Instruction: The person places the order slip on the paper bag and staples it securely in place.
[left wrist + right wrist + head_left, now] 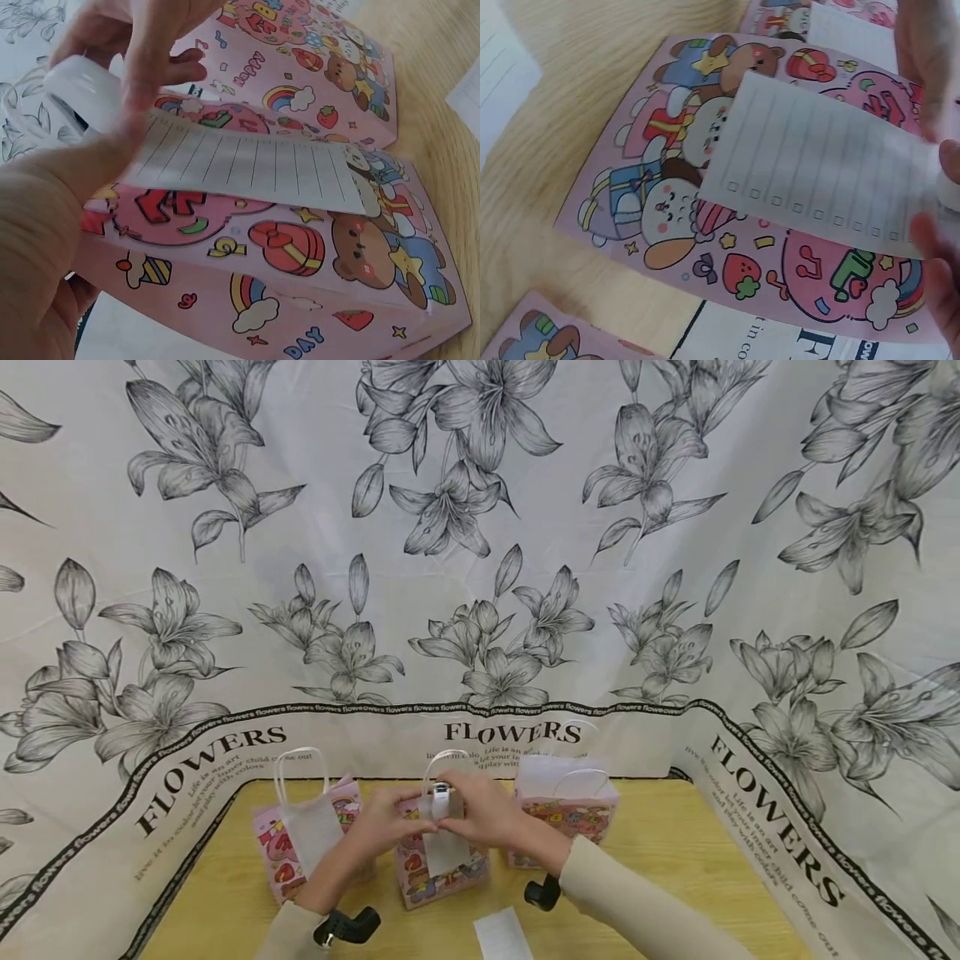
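At the middle of the table stands a pink cartoon gift bag [442, 885] with a white handle. A lined paper sheet [247, 169] with small checkboxes lies against its front, up to the top edge. My left hand [390, 817] pinches the bag's top edge and the sheet, thumb in front, other fingers behind the bag. From the other side my right hand [480, 806] grips a small white stapler [441, 800] at the sheet's top. In the right wrist view, fingertips of both hands come close together around the stapler [949, 187].
A similar pink bag [273, 852] stands left with a white sheet [315, 835] on its front. Another pink bag [566, 814] stands right. A loose white sheet [504, 935] lies at the front of the wooden table [697, 877]. A flower-printed cloth [525, 535] hangs behind.
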The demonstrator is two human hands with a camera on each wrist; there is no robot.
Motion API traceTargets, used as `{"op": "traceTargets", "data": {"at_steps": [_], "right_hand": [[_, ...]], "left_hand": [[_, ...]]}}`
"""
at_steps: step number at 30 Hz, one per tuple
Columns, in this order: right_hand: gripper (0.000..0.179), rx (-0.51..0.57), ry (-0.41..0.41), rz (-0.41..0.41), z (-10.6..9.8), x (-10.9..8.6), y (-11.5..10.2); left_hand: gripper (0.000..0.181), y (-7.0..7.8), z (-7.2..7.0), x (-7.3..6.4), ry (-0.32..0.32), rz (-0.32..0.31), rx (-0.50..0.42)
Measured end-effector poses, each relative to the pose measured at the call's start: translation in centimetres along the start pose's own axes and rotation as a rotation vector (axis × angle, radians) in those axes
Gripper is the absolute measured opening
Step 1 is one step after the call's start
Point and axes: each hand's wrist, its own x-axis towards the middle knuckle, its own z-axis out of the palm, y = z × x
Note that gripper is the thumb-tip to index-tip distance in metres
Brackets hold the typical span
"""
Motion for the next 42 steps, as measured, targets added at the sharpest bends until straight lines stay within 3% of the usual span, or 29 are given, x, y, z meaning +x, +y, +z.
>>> {"op": "traceTargets", "data": {"at_steps": [4,8,12,14,16,19,23,28,34,39,42], "right_hand": [[0.063,0.07,0.115,0.002,-1.0,-0.5,-0.2],[0.071,0.118,0.213,-0.063,-2.2,-1.2,-0.8],[0.045,0.218,0.298,-0.147,-3.2,-2.2,-1.2],[0.035,0.272,0.323,-0.154,-3.4,-3.0,-1.4],[0.029,0.295,0.335,-0.11,-3.6,-4.0,-1.6],[0.025,0.33,0.304,0.01,-3.6,-5.6,-1.9],[0.023,0.446,0.151,0.167,-3.3,-7.7,-2.1],[0.025,0.566,-0.001,0.196,-2.8,-9.9,-1.5],[0.023,0.524,0.017,0.213,-2.7,-12.1,-0.9],[0.023,0.426,0.035,0.252,-2.9,-13.5,-0.5],[0.023,0.413,0.035,0.284,-2.6,-14.6,0.1]], "left_hand": [[0.033,0.1,-0.2,0.3,0.0,-0.009,0.075],[0.024,0.2,-0.5,0.6,-0.006,-0.063,0.124],[0.02,0.4,-1.0,1.2,-0.027,-0.059,0.141],[0.018,0.5,-1.3,1.6,-0.047,-0.056,0.147],[0.016,0.5,-1.6,1.9,-0.064,-0.068,0.169],[0.014,0.6,-1.9,2.5,-0.07,-0.074,0.263],[0.018,0.6,-2.2,2.9,-0.046,-0.064,0.385],[0.019,0.9,-2.2,2.9,-0.047,-0.078,0.413],[0.025,1.2,-1.9,2.4,-0.044,-0.095,0.381],[0.047,1.9,-1.8,1.7,0.002,-0.134,0.33],[0.056,2.9,-1.9,0.9,0.069,-0.116,0.336]]}}
